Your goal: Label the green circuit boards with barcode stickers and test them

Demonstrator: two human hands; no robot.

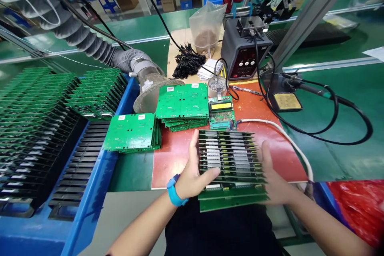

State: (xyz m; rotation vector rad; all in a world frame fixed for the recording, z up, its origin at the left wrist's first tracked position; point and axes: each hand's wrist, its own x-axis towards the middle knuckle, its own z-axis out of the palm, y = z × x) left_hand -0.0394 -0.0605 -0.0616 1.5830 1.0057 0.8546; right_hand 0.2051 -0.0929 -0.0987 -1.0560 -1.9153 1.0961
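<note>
Stack of green boards (229,164), edge-on, at the near edge of the red mat (177,160), between both hands, partly over the person's dark clothing. Far boards overlap closely, exact count hard to make out; right ends are motion-blurred. Can't tell whether the stack touches the mat.

Left hand (195,182): partly closed on the stack's left side, thumb lying over the board edges, other fingers mostly hidden behind the boards. Blue wristband (175,191) on that wrist. Right hand (276,178): blurred, at the stack's right side, thumb raised and spread, other fingers hard to see; can't tell if it grips or only braces. Both forearms cut off by the frame.

Just beyond the stack: small circuit board with a display (221,108), its near edge close to the boards. Left of it, a taller board pile (182,102), lower layers partly covered; farther left and nearer, a second board pile (130,130).

Left: blue bin (90,200) with upright boards in black racks, cut off by the frame. Far: suction hose (99,44), tangled black parts (189,62), cloudy plastic bag (207,26), contents unclear, and dark soldering station (244,54).
</note>
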